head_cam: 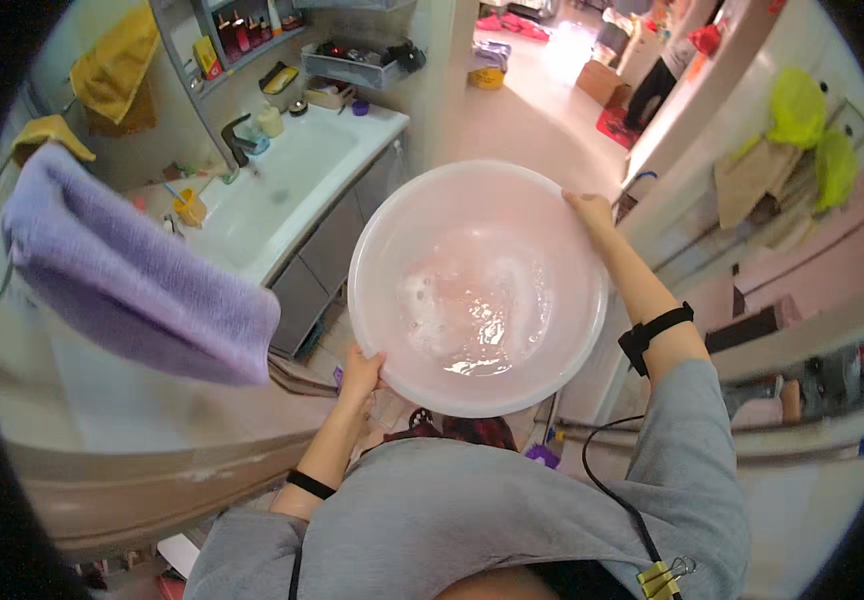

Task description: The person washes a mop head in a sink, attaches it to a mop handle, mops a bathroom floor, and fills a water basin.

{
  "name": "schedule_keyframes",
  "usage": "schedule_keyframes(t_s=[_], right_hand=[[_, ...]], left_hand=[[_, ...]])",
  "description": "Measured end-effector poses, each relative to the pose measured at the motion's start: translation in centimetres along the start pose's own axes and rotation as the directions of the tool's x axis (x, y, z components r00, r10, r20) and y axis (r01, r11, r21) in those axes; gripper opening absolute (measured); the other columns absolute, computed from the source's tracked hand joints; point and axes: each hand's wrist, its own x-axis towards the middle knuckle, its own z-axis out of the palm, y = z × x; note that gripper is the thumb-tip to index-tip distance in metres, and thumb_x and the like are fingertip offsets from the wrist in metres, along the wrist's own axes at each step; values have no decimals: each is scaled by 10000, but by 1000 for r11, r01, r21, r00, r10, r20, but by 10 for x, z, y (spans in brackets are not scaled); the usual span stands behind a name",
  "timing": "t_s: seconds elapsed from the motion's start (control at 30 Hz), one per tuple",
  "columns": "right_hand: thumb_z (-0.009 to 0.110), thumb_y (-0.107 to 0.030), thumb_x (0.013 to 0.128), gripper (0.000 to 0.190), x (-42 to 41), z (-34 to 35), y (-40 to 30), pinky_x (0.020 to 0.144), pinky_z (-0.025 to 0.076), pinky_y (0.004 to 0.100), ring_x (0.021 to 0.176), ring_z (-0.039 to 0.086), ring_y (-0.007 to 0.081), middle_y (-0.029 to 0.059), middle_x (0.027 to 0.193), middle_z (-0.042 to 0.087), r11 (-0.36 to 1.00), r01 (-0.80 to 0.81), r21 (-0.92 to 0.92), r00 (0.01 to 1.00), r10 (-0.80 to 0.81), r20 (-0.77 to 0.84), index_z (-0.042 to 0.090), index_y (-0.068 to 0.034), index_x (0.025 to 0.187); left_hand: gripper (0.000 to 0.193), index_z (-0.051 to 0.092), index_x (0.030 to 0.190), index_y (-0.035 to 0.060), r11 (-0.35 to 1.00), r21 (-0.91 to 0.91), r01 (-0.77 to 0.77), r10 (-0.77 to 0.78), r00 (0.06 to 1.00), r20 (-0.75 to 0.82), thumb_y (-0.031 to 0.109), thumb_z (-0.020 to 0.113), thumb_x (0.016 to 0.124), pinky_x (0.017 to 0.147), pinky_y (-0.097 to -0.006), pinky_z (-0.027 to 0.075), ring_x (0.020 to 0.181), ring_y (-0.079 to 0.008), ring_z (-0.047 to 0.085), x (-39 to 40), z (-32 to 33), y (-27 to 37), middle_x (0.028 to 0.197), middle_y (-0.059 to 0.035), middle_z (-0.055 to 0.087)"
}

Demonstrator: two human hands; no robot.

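Both of my hands carry a large whitish translucent plastic basin (477, 184) in front of my body. Water (469, 315) with patches of foam lies in its bottom and reflects the light. My left hand (363, 375) grips the rim at the near left. At the far right, my right hand (588, 211) holds the opposite part of the rim, thumb on top. The fingers under the rim are hidden on both sides.
A white washbasin (282, 187) with a dark faucet (237, 140) stands left above grey cabinets (327, 244). A purple towel (146, 277) hangs nearer at left. Ahead, a doorway opens onto a bright floor (525, 112), where a person (653, 90) is partly visible. Glass panels (762, 277) are at right.
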Motion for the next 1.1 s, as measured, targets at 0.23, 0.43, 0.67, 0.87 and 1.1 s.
schedule_keyframes(t_s=[0.23,0.43,0.67,0.87,1.1], right_hand=[[625,-306,811,371,118,75,-98,655,496,339,702,624,225,143,812,646,985,16,174,964,-62,259,644,54,899],[607,-249,820,390,225,178,-180,700,498,408,801,618,286,214,940,627,973,231,5,842,-202,501,603,108,975],[617,-217,804,374,298,306,-231,677,506,378,776,622,260,215,909,636,957,227,179,697,-288,656,606,131,939],[650,-235,737,351,299,423,-247,602,471,355,663,592,193,140,782,631,952,304,29,745,-257,615,627,105,819],[620,-265,766,311,241,507,-263,514,394,340,570,484,138,52,627,554,954,176,242,591,-300,749,584,16,637]], left_hand=[[237,474,994,28,981,-130,-146,104,952,-288,111,584,801,393,-231,400,532,-113,534,69,0,88,732,-56,559],[186,517,927,14,974,-140,-180,95,877,-470,120,584,790,413,-215,404,531,-97,541,87,-5,138,714,-51,575],[230,537,971,9,934,-244,-261,46,765,-643,120,593,777,424,-204,373,521,-81,501,127,-13,188,709,-21,562],[288,501,1029,-16,920,-174,-351,63,572,-818,56,581,761,621,-248,476,727,-134,575,168,-71,169,859,-71,580],[241,495,1024,16,854,-112,-508,28,260,-965,21,570,795,649,-248,452,747,-117,557,189,-107,154,878,-51,577]])
